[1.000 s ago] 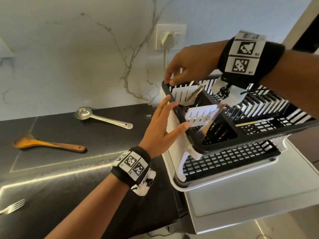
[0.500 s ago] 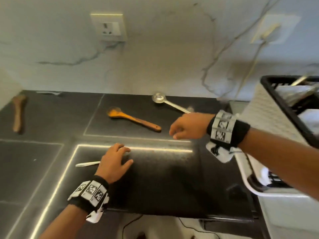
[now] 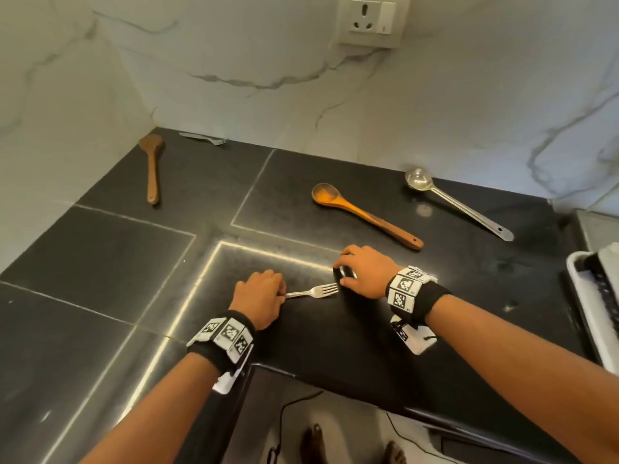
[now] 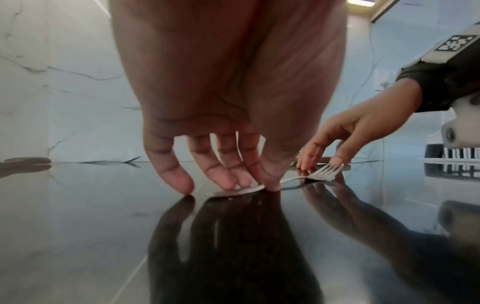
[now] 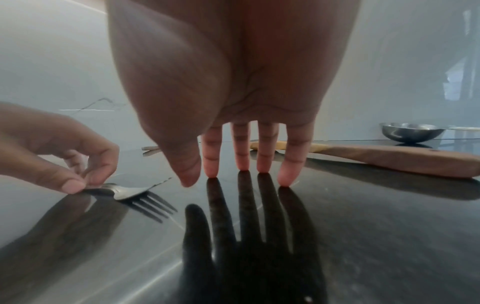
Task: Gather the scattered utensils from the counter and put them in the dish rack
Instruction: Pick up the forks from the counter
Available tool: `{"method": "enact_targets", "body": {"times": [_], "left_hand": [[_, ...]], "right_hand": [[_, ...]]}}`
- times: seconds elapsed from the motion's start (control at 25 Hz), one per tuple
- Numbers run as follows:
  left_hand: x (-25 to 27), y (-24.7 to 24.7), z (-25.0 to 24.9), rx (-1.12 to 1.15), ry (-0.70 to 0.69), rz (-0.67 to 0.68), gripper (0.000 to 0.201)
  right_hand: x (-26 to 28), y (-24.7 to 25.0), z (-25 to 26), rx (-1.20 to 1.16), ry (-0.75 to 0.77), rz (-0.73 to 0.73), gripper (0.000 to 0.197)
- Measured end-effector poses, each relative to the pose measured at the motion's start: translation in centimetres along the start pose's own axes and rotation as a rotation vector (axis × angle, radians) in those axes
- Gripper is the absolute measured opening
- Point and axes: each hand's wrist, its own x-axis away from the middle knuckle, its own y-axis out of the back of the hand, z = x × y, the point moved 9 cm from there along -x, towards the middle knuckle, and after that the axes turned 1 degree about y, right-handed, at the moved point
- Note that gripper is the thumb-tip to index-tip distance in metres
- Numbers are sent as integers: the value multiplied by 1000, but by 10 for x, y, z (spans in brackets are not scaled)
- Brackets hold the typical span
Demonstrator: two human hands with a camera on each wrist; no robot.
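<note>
Steel fork (image 3: pixel 313 291) pinched by left hand (image 3: pixel 259 298)

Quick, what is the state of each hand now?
Left hand: pinches the handle of the silver metal fork.
Right hand: open, fingertips on the black counter.

A fork (image 3: pixel 313 291) lies on the desk (image 3: pixel 100 269) near the front edge, between the left hand (image 3: pixel 259 296) on its handle and the right hand (image 3: pixel 363 271) just beside its prongs. Behind the hands lie a wooden spoon (image 3: pixel 365 216) and, to its right, a metal ladle (image 3: pixel 459 204). Far back on the left lie a wooden spatula (image 3: pixel 152 167) and a second fork (image 3: pixel 204 138) by the wall, and the dish rack (image 3: pixel 599 306) sits at the right edge.
</note>
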Motion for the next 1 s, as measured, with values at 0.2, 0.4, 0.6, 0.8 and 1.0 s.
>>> {"method": "enact_targets", "body": {"times": [0.2, 0.4, 0.6, 0.8, 1.0], "left_hand": [[3, -8, -19, -75, -57, 210, 21], [4, -5, -18, 21, -17, 211, 12], [1, -3, -1, 897, 218, 46, 28], [-12, 13, -18, 1308, 288, -125, 28], [-46, 26, -9, 1251, 280, -142, 24]], "right_hand": [[8, 0, -4, -92, -57, -67, 31], [11, 16, -12, -253, -158, -164, 26], [2, 29, -17, -350, -242, -210, 33], [-39, 21, 10, -651, -155, -146, 54], [-86, 37, 41, -1177, -146, -121, 25]]}}
